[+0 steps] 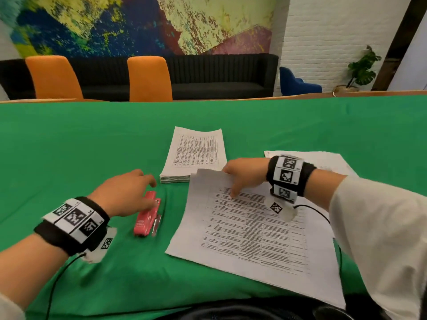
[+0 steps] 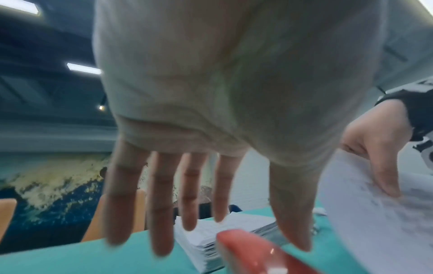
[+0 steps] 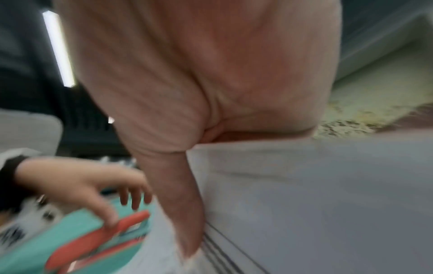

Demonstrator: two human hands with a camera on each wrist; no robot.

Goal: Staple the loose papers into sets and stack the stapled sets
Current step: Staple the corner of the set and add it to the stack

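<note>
A red stapler (image 1: 147, 217) lies on the green tablecloth (image 1: 69, 146). My left hand (image 1: 147, 190) hovers over its far end with fingers (image 2: 161, 204) straight and spread. In the right wrist view the left thumb touches the stapler's (image 3: 93, 241) top. My right hand (image 1: 231, 181) pinches the far edge of a printed paper set (image 1: 245, 229), thumb (image 3: 185, 213) on top and fingers behind the lifted edge. A thick stack of loose printed sheets (image 1: 195, 155) sits just beyond both hands.
More white paper (image 1: 323, 160) lies flat on the cloth under and behind my right wrist. Two orange chairs (image 1: 147, 79) and a dark sofa stand past the table's far edge. A black cable runs from each wrist toward me.
</note>
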